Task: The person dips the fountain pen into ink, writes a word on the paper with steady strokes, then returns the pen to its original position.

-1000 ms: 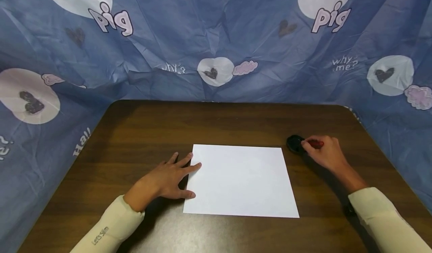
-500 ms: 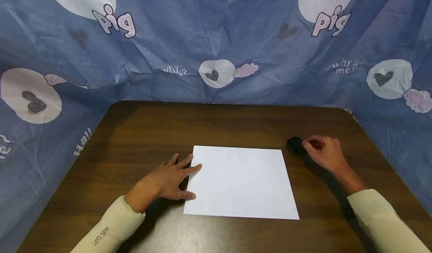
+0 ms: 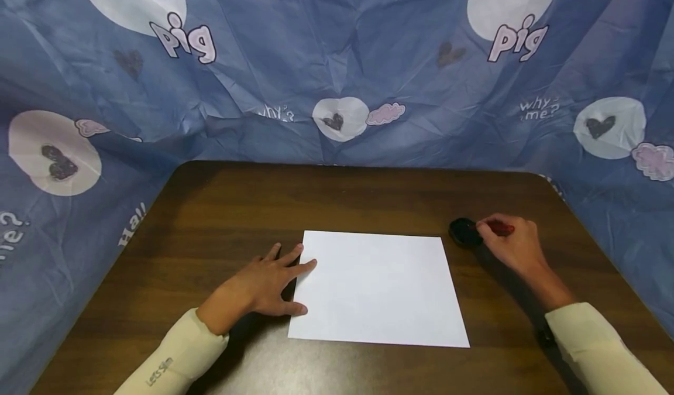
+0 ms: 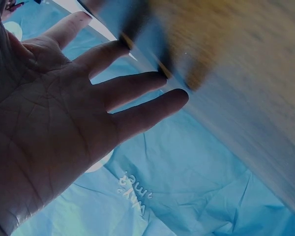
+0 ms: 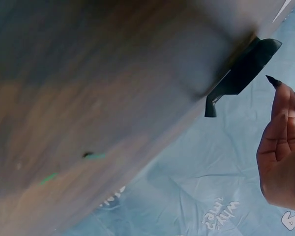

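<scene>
Apparently inking: right hand (image 3: 516,244) pinches red brush (image 3: 504,229) by black dish (image 3: 463,233); left hand (image 3: 265,287) splays, gripless, at paper's (image 3: 379,289) edge; next needs lifting clear.

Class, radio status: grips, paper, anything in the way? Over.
Left grip spread at left edge of paper. Right grip pinching red-handled tool, dark tip just off dark dish. Paper shows no marks. Only left fingertips over it.
</scene>
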Available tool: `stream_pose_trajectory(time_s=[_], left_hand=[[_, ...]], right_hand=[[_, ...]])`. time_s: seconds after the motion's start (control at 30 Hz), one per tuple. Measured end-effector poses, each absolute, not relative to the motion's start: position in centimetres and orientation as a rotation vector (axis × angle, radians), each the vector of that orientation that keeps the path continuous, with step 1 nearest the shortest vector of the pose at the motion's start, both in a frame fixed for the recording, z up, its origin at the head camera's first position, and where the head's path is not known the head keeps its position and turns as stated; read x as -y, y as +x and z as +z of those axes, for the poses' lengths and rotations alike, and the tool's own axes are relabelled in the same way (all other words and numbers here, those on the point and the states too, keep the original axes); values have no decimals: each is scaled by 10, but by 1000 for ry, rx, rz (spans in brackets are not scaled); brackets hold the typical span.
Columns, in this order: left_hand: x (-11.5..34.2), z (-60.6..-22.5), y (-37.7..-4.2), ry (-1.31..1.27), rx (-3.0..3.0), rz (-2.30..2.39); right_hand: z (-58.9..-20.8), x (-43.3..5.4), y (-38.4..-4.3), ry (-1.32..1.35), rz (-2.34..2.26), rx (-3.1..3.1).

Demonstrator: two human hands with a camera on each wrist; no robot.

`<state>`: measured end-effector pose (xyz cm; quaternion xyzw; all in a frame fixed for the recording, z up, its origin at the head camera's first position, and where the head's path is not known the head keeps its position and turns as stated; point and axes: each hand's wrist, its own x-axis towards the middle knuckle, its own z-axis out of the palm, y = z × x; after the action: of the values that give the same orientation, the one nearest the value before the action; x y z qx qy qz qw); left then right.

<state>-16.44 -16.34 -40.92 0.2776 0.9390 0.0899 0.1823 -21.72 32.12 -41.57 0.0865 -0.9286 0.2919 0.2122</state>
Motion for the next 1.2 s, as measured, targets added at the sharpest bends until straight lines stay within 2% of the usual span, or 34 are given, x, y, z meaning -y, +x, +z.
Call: stream_pose_trajectory(time_s=[0.43, 1.2], left_hand=[[165, -408, -165, 787, -2637, 257], [165, -408, -166, 787, -2641, 222]], right_hand=[[-411, -310, -215, 155, 825, 2496], [-411, -274, -234, 348, 1028, 2245]])
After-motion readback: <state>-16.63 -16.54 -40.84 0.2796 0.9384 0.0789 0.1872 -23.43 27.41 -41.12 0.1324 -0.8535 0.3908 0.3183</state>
